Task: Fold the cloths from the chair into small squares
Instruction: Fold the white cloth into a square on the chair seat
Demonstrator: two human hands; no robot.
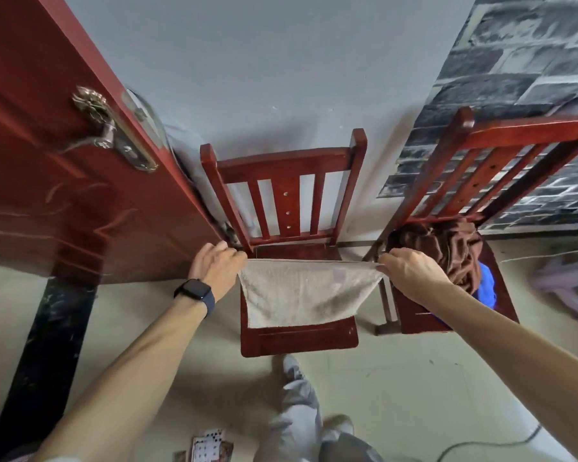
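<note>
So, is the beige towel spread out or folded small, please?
Spread out: the beige towel hangs wide over the chair seat, its top corners pinched by left hand and right hand.

Beige cloth (297,291) rough terry; chair (291,338) glossy red wood; door handle (109,135) metal.

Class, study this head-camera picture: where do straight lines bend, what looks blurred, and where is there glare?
Head view: wide-angle distortion bows the door edge and splays the right chair; the handle is slightly smeared; a soft sheen streaks the door; the cloth looks sharp.
</note>
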